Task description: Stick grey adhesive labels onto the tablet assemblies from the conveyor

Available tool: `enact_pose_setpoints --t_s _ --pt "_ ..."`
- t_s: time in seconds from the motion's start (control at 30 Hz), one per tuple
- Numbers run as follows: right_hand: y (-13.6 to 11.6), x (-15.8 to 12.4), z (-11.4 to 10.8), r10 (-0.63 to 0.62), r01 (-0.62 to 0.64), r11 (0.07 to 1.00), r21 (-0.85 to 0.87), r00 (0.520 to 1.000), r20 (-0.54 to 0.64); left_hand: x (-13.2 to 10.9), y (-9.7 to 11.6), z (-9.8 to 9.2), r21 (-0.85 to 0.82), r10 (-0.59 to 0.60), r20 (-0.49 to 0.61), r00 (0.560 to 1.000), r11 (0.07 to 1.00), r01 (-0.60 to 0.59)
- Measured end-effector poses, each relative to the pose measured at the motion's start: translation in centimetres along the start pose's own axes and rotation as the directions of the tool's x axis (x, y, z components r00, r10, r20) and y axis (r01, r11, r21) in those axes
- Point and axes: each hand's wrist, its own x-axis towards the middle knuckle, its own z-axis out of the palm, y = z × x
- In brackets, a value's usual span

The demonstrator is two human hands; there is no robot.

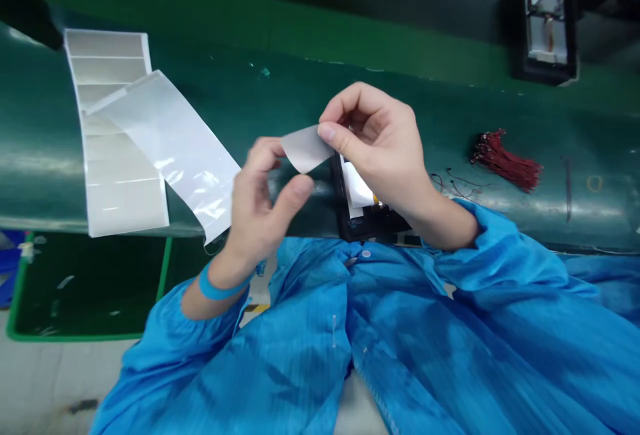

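Observation:
A small greyish-white sticker [306, 148] is pinched at its right end between the thumb and index finger of my right hand [383, 141]. My left hand [265, 198] is at the sticker's other end. Its index finger meets the left edge, while the thumb stands apart below, so the fingers are open. Under my right hand lies a black tray-like device [350, 227] with a white panel [357, 188] inside, partly covered by the hand. Left of my hands, a glossy backing sheet [185, 141] overlaps a sheet of rectangular stickers [127, 198].
A bundle of dark red wires [507, 161] lies to the right on the green work surface [440, 105], with loose thin wires beside it. Another black device [547, 35] sits at the upper right. A green-rimmed bin [75, 337] stands below the table's left edge.

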Motion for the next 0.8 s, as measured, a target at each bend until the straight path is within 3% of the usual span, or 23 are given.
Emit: enact_pose_setpoints --t_s 0.1,0.2,0.3,0.4,0.5,0.63,0.8 --pt "-0.5 -1.8 -1.0 -0.038 0.034 0.997 -0.071 0.998 -0.048 -0.8 0.1 3.1 0.025 0.014 0.071 0.997 1.000 -0.015" --pt "0.0 -3.7 -3.6 -0.109 0.073 0.984 -0.163 0.968 -0.224 -1.2 -0.7 3.4 0.114 0.083 0.133 0.988 0.989 -0.098" --pt "1.6 -6.3 -6.6 0.003 -0.057 0.987 -0.148 0.940 -0.342 -1.9 -2.2 3.5 0.202 0.194 0.109 0.975 0.956 -0.212" --pt "3.5 -9.8 -7.8 0.303 -0.315 0.948 -0.040 0.935 -0.184 -3.2 -4.2 4.1 0.254 0.240 0.026 0.970 0.937 -0.239" --pt "4.4 -12.7 -6.5 0.505 -0.502 0.862 0.070 0.861 -0.050 -4.3 -5.8 5.2 0.249 0.269 0.034 0.963 0.930 -0.269" --pt "4.1 -13.9 -3.9 0.528 -0.523 0.846 0.100 0.848 -0.035 -5.4 -6.2 6.4 0.243 0.314 0.131 0.940 0.910 -0.337" --pt "4.1 -13.3 -3.1 0.488 -0.486 0.871 0.072 0.873 -0.013 -6.2 -5.4 6.6 0.340 0.311 0.257 0.915 0.857 -0.387"
